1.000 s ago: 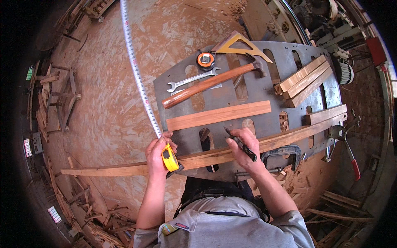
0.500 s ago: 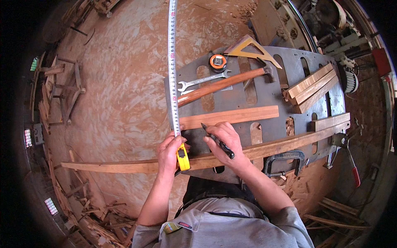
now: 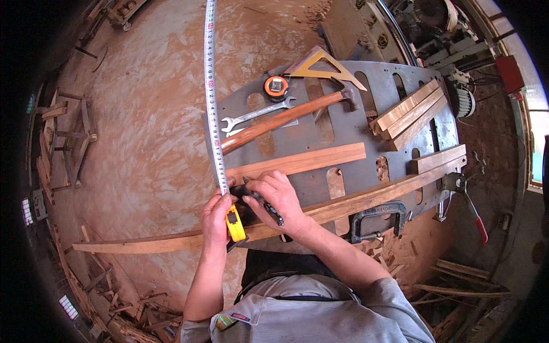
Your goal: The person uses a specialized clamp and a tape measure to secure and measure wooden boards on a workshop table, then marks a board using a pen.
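Note:
My left hand (image 3: 214,220) is closed around a yellow tape measure (image 3: 235,223) at the left end of the metal table. Its white blade (image 3: 210,86) runs out far ahead, past the table's edge and over the floor. In my right hand (image 3: 277,200) is a black marker pen (image 3: 264,207), its tip pointing up and left near the blade. A short reddish wooden strip (image 3: 309,161) lies just beyond both hands, its left end beside the blade. Under my wrists passes a long wooden strip (image 3: 343,207), reaching past the table on the left.
On the slotted metal table (image 3: 309,134) lie a hammer (image 3: 286,121), a wrench (image 3: 257,113), a round orange-and-black tape measure (image 3: 276,87), a triangular square (image 3: 326,67) and stacked wood blocks (image 3: 409,114). A C-clamp (image 3: 374,220) and a red-handled clamp (image 3: 474,211) sit along the near edge.
The whole view has shifted, so the table appears further left. My right hand with the marker has moved closer to the tape blade and my left hand.

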A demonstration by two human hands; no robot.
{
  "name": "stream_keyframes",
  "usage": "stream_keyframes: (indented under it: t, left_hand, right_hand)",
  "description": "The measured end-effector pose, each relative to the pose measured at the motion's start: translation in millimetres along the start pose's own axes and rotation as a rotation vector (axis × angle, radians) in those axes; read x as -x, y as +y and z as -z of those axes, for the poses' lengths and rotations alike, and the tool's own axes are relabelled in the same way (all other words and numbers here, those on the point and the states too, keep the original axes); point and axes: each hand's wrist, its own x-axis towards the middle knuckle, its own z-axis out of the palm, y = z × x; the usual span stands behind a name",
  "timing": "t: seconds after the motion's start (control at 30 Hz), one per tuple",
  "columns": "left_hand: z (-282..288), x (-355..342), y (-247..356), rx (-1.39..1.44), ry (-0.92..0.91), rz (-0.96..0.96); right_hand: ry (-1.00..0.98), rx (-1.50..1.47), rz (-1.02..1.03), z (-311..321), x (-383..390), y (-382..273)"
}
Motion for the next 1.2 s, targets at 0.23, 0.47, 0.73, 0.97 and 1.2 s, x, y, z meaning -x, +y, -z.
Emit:
stream_keyframes:
  t: [0.23, 0.47, 0.73, 0.97, 1.2]
  left_hand:
    - [-1, 0, -2, 0.016, 0.037, 0.034]
    - [-3, 2, 1, -0.012, 0.089, 0.057]
    - [-3, 4, 6, 0.034, 0.081, 0.127]
    - [-6, 6, 11, 0.044, 0.085, 0.137]
    - [0, 3, 4, 0.057, 0.054, 0.131]
  right_hand:
    - [0.003, -0.033, -0.05, 4, 1, 0]
    - [0.053, -0.025, -0.034, -2, -5, 12]
    - [0.052, -0.006, -0.07, -7, -10, 11]
    - [0.026, 0.037, -0.053, -7, -11, 10]
    - [0.0, 0.044, -0.077, -6, -12, 8]
